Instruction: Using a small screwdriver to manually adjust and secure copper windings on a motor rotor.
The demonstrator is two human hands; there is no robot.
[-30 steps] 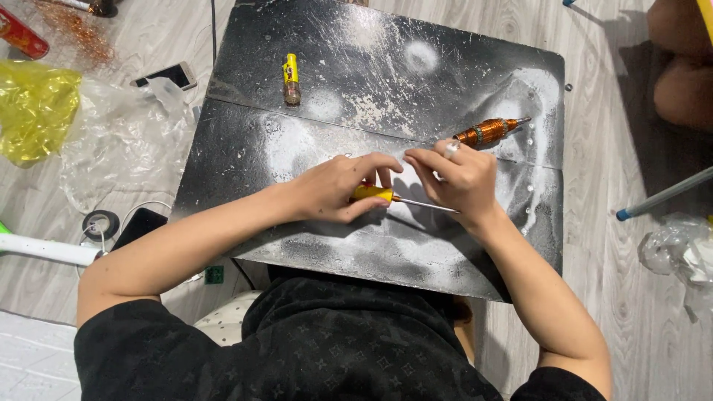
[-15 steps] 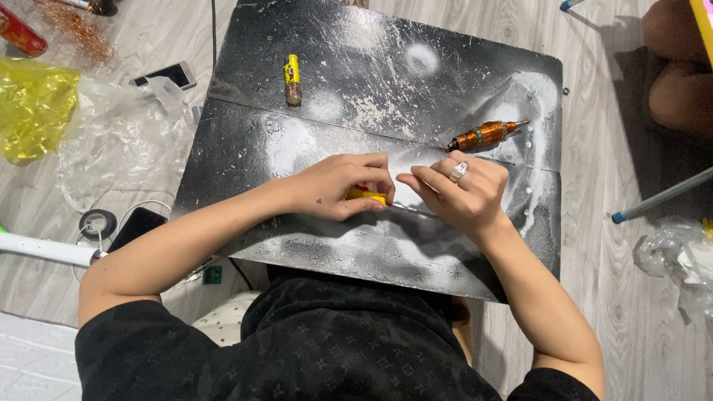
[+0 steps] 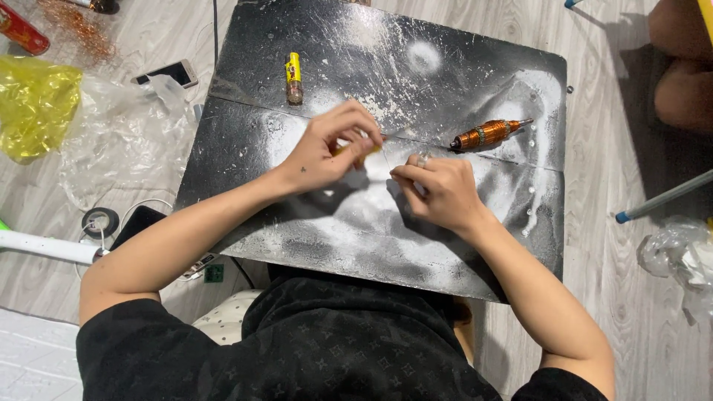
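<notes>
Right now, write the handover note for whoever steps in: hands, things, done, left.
Left hand: grip shut on a small yellow-handled tool, raised over the black board.
Right hand: curled on the board; what it pinches is hidden.
Orange tool lies untouched behind the right hand; yellow tube at the far side.
Done: not readable. Left: fine work between the hands.

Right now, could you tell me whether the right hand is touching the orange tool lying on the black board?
Apart. The head view shows the right hand below the orange tool, with bare black board between them.
</notes>
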